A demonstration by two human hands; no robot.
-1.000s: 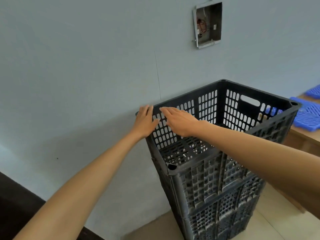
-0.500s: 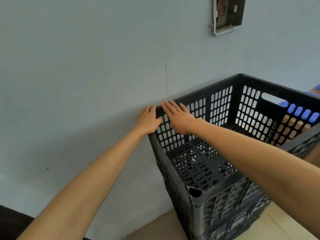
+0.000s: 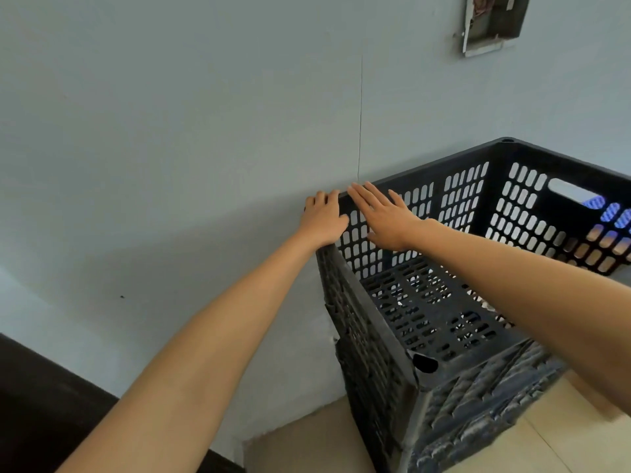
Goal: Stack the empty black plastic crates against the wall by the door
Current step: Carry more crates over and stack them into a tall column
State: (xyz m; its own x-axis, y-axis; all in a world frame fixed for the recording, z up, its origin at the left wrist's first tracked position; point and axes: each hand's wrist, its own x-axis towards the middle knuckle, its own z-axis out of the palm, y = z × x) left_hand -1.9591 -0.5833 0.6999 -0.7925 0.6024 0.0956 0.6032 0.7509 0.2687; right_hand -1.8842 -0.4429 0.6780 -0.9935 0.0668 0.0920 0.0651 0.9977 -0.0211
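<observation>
Both our hands at the crate (image 3: 478,268) corner nearest the wall (image 3: 170,131): left hand (image 3: 322,218) curls over the rim, right hand (image 3: 386,218) lies flat, fingers spread, gripping nothing.

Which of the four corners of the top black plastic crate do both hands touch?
The far-left corner by the blue wall: the left hand and right hand meet there on the top black plastic crate.

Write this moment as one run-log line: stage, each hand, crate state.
stage: seating top crate | left hand: on crate's far-left corner, outside | right hand: flat against inner wall | top crate: empty, on stack by wall
</observation>
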